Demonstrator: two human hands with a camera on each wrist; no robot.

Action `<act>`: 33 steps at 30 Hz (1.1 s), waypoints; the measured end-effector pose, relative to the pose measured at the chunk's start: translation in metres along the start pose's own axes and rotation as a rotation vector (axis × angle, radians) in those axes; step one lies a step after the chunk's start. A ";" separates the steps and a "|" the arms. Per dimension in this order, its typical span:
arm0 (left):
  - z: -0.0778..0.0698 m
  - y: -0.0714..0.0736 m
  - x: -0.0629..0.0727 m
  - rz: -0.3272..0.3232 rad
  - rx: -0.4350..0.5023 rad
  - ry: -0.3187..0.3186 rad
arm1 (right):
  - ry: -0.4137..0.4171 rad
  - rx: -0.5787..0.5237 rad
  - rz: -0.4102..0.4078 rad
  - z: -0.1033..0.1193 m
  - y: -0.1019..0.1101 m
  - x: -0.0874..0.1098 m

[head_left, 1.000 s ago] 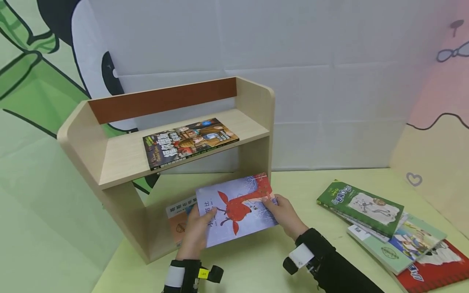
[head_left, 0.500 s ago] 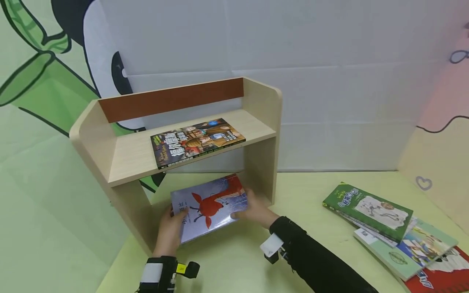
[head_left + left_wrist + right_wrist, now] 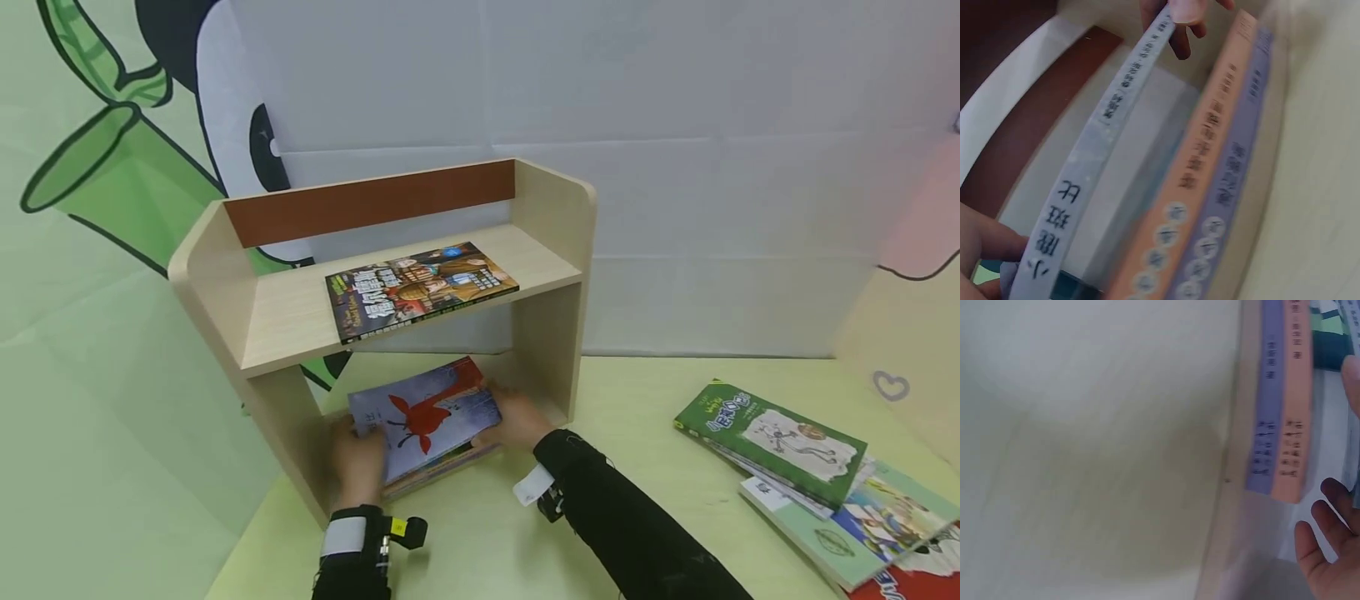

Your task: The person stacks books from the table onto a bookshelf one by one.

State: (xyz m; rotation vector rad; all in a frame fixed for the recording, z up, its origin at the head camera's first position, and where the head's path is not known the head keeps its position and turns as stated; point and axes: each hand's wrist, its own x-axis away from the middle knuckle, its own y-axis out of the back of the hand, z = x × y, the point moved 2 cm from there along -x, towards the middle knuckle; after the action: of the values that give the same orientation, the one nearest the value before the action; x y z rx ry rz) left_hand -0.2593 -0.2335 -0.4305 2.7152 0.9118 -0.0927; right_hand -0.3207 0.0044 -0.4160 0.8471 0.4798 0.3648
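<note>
Bookshelf (image 3: 551, 200): upper shelf (image 3: 288, 310) is bearing one dark comic (image 3: 420, 292); lower compartment (image 3: 546, 350) is housing an orange-spined book (image 3: 1204, 144) stacked on a purple-spined book (image 3: 1239, 149). Picture book (image 3: 411, 417) is hanging just above these, left hand (image 3: 360, 462) and right hand (image 3: 517, 419) pinching opposite ends.

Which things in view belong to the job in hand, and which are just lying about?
Job, it seems:
red-animal book, held at both sides
orange-spined book and purple-spined book, lying below it
bookshelf

Apparently lying about:
dark-covered book, on the upper shelf
green book, pale green book, red book, overlapping
</note>
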 end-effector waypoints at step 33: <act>0.008 -0.014 0.004 -0.046 -0.441 -0.074 | -0.138 0.129 -0.126 -0.014 -0.025 0.012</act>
State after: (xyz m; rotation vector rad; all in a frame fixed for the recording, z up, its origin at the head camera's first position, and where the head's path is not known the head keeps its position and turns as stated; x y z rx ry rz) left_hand -0.2644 -0.2232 -0.4424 2.2702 0.8565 -0.0005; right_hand -0.3147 0.0034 -0.4466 0.9553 0.4287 0.1593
